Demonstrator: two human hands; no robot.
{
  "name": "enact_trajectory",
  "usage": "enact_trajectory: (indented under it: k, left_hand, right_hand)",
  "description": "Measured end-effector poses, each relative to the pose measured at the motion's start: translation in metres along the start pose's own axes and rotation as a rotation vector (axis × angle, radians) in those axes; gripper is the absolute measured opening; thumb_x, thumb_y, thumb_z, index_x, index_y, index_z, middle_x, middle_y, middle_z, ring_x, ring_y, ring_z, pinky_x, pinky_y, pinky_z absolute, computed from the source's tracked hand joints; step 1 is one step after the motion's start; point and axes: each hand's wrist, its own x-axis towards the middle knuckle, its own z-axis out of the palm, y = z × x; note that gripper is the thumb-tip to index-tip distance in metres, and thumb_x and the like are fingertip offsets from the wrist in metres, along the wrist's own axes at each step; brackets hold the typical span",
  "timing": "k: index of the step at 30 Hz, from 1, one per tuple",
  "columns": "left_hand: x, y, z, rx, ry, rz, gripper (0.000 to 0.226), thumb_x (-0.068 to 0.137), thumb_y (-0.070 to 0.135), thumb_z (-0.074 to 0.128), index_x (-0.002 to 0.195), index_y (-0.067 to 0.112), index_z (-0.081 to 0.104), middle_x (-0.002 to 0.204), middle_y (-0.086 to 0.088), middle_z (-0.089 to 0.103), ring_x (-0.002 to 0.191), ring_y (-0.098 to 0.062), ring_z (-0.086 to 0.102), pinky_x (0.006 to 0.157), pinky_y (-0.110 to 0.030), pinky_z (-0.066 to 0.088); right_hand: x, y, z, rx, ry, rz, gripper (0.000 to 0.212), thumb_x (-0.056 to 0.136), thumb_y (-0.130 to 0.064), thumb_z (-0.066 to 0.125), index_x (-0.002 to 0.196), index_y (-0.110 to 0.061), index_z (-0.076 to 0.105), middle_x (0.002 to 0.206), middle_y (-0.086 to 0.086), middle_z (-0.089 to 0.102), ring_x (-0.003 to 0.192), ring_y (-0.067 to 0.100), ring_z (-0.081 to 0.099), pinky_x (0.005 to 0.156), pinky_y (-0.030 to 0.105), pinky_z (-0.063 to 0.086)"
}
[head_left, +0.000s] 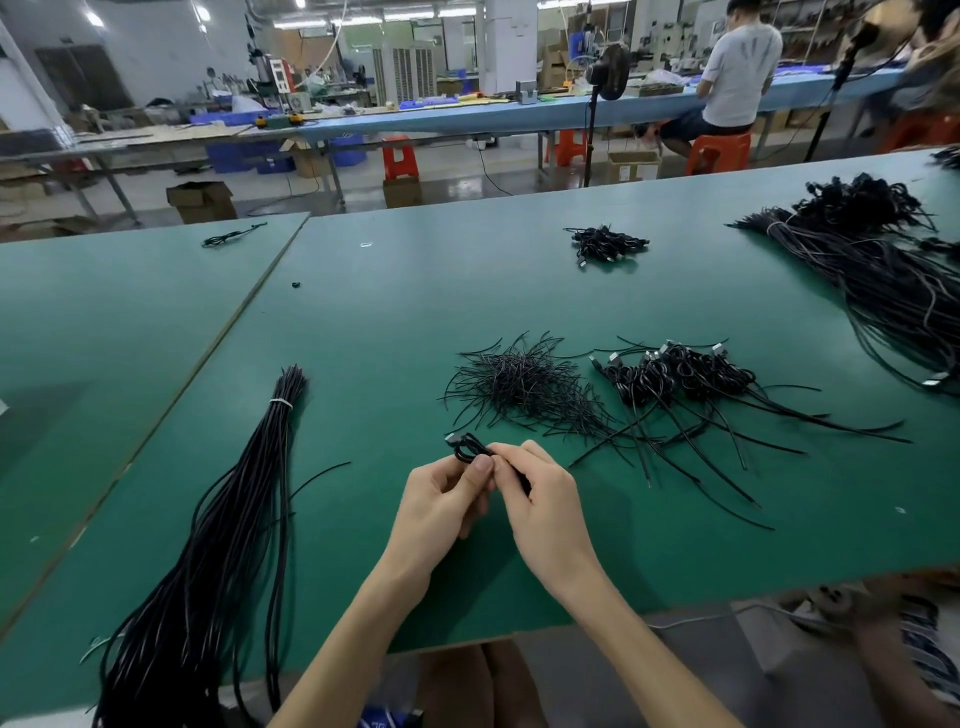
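Both forearms are bare to the wrists, and the thumbnail of the left hand (441, 501) is short and plain.

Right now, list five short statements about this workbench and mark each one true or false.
1. The left hand and the right hand both hold the small coiled cable. True.
2. The long cable bundle lies to the right of the hands. False: it lies to their left and runs over the table's near edge.
3. A white tie binds that bundle near its far end. True.
4. The table has a red top. False: the top is green.
5. The pile of thin ties touches the hands. False: it lies apart from them, farther up the table.
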Motion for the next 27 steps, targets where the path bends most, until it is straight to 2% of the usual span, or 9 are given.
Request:
enact_trajectory:
  k: [6,14,19,23,25,27]
  left_hand:
    - [-0.003,-0.004,0.004,0.074,0.071,0.094,0.032,0.105,0.022,0.057,0.076,0.011,0.065,0.055,0.002,0.055,0.044,-0.013,0.042,0.042,-0.02,0.034]
    - [-0.003,-0.005,0.004,0.163,0.127,0.111,0.036,0.104,0.023,0.058,0.071,0.01,0.064,0.047,0.002,0.048,0.041,-0.014,0.039,0.044,-0.022,0.033]
    - [-0.004,-0.003,0.003,0.174,0.144,0.105,0.037,0.104,0.022,0.058,0.069,0.009,0.06,0.046,0.0,0.047,0.043,-0.015,0.038,0.045,-0.024,0.033]
    - [-0.003,-0.005,0.001,0.128,0.198,0.086,0.035,0.105,0.018,0.057,0.075,0.0,0.058,0.051,0.0,0.046,0.047,-0.018,0.039,0.045,-0.026,0.033]
    - [-0.002,-0.005,0.002,0.137,0.206,0.086,0.036,0.105,0.019,0.057,0.074,0.0,0.057,0.052,0.0,0.047,0.049,-0.019,0.039,0.047,-0.03,0.033]
    - [-0.002,-0.005,0.002,0.135,0.206,0.084,0.037,0.105,0.019,0.056,0.073,0.0,0.057,0.051,-0.001,0.048,0.048,-0.018,0.041,0.047,-0.029,0.034]
  right_hand:
    - [0.0,0.003,0.003,-0.008,0.007,0.021,0.021,0.106,-0.013,0.054,0.111,-0.01,0.074,0.093,-0.001,0.063,0.087,0.01,0.062,0.081,0.021,0.051]
    - [0.0,0.005,0.011,-0.102,-0.019,0.034,0.025,0.108,-0.018,0.048,0.107,-0.011,0.072,0.095,-0.004,0.059,0.083,0.011,0.06,0.078,0.03,0.052]
    - [-0.001,0.0,0.014,-0.29,-0.112,0.043,0.033,0.111,-0.028,0.036,0.113,-0.011,0.065,0.104,0.0,0.053,0.083,0.022,0.061,0.078,0.042,0.053]
    - [-0.003,-0.004,0.015,-0.363,-0.217,0.009,0.032,0.112,-0.028,0.031,0.119,-0.012,0.058,0.105,0.001,0.047,0.079,0.025,0.06,0.076,0.043,0.053]
    - [-0.004,-0.002,0.016,-0.405,-0.236,-0.01,0.028,0.112,-0.02,0.035,0.131,-0.011,0.054,0.108,0.002,0.046,0.08,0.024,0.06,0.076,0.04,0.054]
    - [-0.006,-0.001,0.016,-0.45,-0.253,-0.027,0.039,0.11,-0.011,0.04,0.148,-0.009,0.042,0.118,0.003,0.045,0.089,0.022,0.061,0.08,0.035,0.054]
